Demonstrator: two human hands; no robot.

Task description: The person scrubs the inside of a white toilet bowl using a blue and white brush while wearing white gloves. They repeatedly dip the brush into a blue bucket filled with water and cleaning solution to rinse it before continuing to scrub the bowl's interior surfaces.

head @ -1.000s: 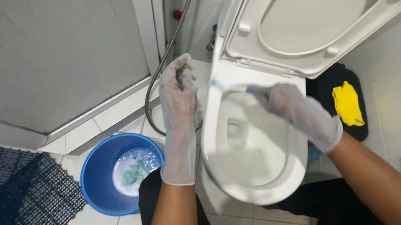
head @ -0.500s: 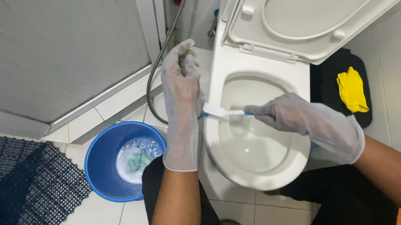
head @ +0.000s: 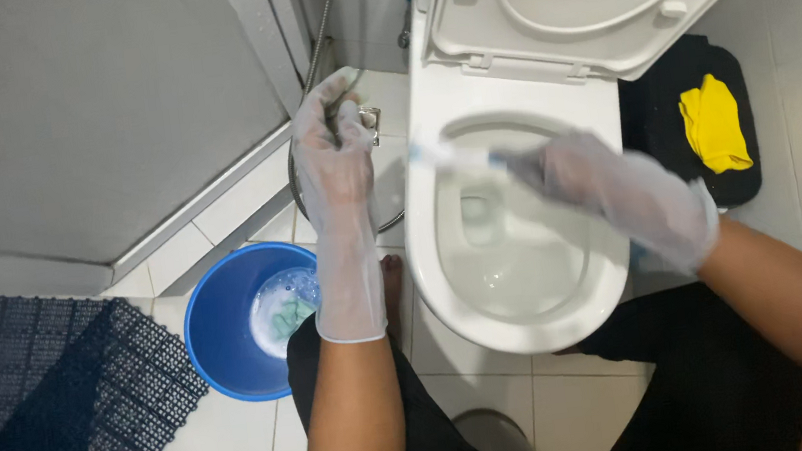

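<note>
Gloved left hand (head: 334,163) clenched on spray hose (head: 323,28) beside toilet bowl (head: 448,281) rim. Gloved right hand (head: 607,182), blurred, grips toothbrush (head: 459,156) above the open bowl. Blue bucket (head: 218,342) lies below the left fingers.

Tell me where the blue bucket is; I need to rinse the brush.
The blue bucket stands on the floor left of the toilet, just below the gloved left hand, beside the dark mat.

White toilet bowl (head: 527,272), blue bucket (head: 224,346) with greenish cloth (head: 283,320), yellow rag (head: 714,124) on black bag (head: 660,115), dark-blue grid-patterned mat (head: 48,397), translucent white gloves.
</note>
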